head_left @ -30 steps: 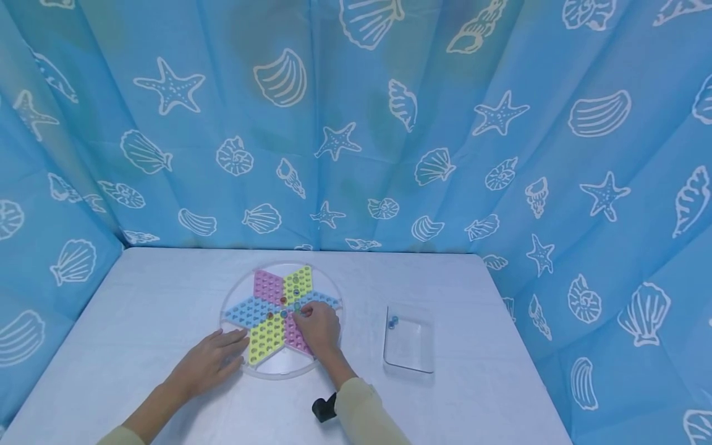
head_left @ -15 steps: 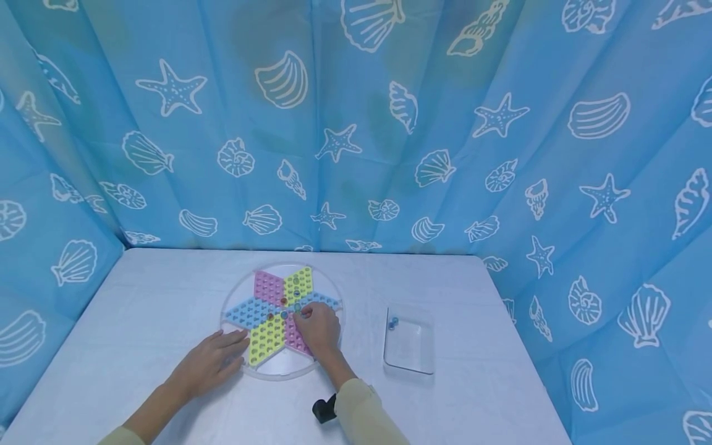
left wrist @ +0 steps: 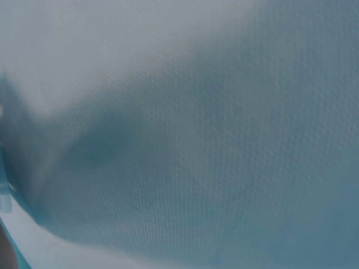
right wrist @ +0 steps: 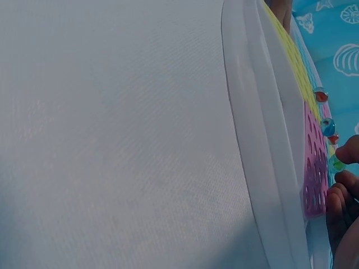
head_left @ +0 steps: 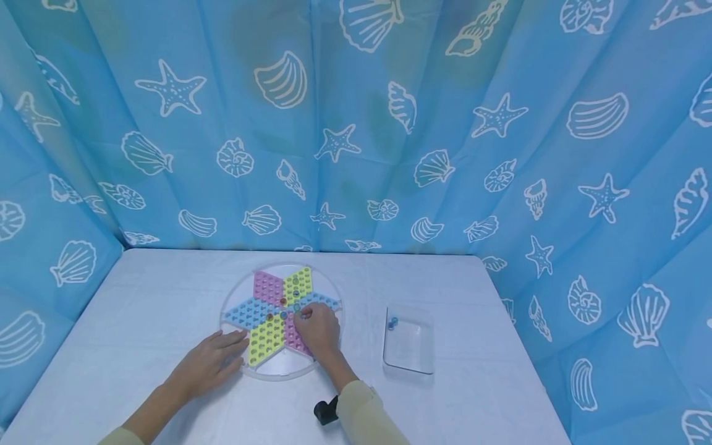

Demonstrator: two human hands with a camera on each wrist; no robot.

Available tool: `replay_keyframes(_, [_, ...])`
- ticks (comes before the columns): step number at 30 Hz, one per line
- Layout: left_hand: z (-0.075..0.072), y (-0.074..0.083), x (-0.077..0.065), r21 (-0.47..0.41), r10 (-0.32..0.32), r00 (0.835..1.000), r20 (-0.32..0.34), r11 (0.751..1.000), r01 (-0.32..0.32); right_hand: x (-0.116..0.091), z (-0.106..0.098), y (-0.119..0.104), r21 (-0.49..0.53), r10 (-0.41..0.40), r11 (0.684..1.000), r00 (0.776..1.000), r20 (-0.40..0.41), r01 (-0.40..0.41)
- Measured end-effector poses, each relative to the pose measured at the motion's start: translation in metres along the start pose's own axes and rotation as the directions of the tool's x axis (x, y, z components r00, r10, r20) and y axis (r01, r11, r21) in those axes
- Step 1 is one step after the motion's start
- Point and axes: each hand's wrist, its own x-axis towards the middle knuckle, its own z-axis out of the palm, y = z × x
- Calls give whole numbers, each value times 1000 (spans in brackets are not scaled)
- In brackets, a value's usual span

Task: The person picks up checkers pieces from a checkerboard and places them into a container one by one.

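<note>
A round white Chinese checkers board (head_left: 267, 337) with a pink, yellow and blue star lies on the table. Over its centre, the thumb and fingers of my right hand (head_left: 321, 329) are bent together at a green glass marble (right wrist: 336, 163). Blue (head_left: 283, 315) and red (head_left: 283, 301) marbles sit close by in the star's middle, and another blue marble (head_left: 296, 293) lies in the far yellow point. My left hand (head_left: 208, 363) rests with extended fingers on the board's near left edge. The left wrist view shows mostly white cloth.
A clear rectangular box (head_left: 408, 346) stands right of the board, with a few blue marbles (head_left: 393, 323) in its far left corner. White cloth covers the table (head_left: 467, 309). A blue shell-print curtain (head_left: 356, 154) hangs behind and along both sides.
</note>
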Motion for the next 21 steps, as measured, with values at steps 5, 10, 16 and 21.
replay_keyframes(5, [1, -1, 0, 6, 0, 1000, 2, 1000, 0, -2, -4, 2, 47, -21, 999, 1000, 6, 21])
replay_keyframes(10, [1, 1, -1, -7, -3, 1000, 12, 1000, 3, -5, -10, 7, 99, -55, 994, 998, 3, 55])
replay_keyframes(16, [2, 0, 0, -3, 1, 1000, 15, 1000, -1, -7, -17, 11, 149, -41, 988, 999, 1, 41])
replay_keyframes(21, [2, -2, 0, -7, 5, 1000, 10, 1000, -5, -6, -25, 6, 201, -33, 979, 999, -10, 34])
